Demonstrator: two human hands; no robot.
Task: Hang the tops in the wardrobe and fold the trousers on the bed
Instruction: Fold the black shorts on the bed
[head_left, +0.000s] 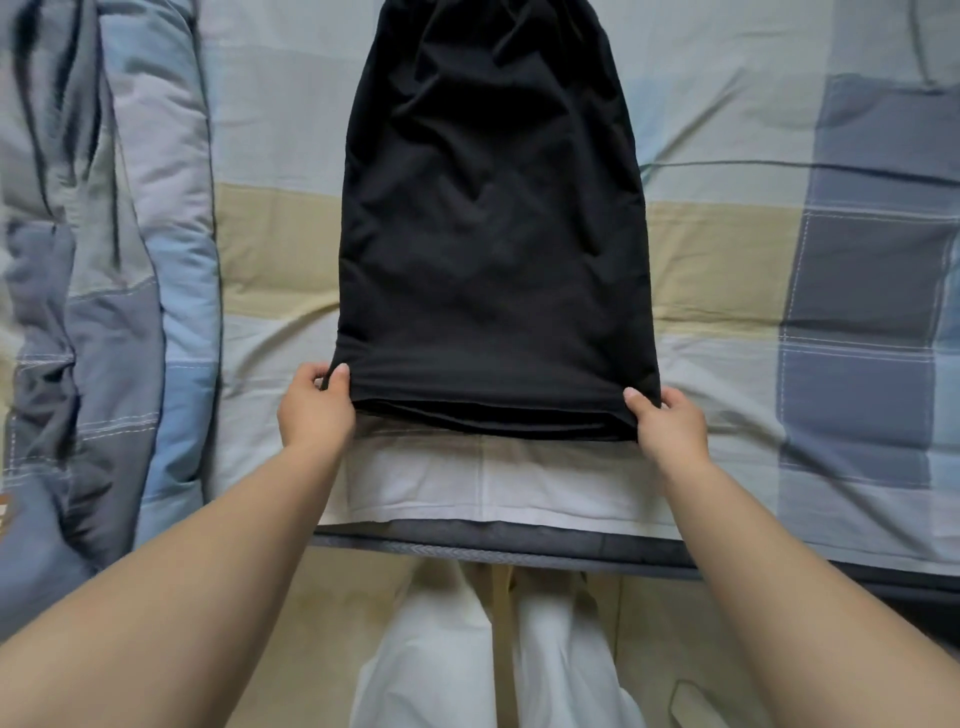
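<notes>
The black trousers lay flat on the bed, stretched out with their long axis running straight away from the person, from the near edge of the mattress up and out of the top of the view. The near end was the wider one; the garment narrowed toward the far end, which was cut off by the frame, so which end was the waist could not be told. Several layers of cloth showed stacked at the near edge.

The left hand held the near left corner of the trousers, its grip clenched on the cloth with the thumb on top and the fingers curled beneath the edge. The right hand held the near right corner in the same way, thumb lying on the black fabric and fingers wrapped round the side. Both forearms reached forward from the bottom corners of the view, well apart, one to each corner.

Just under and nearer than the trousers' near edge lay a white garment, flat on the bed and reaching almost to the mattress edge. The bed's sheet was checked in pale blue, grey, cream and sand. A quilt of the same pattern lay bunched along the left side, apart from the trousers. Below the mattress edge the person's legs in white trousers stood on a pale floor.
</notes>
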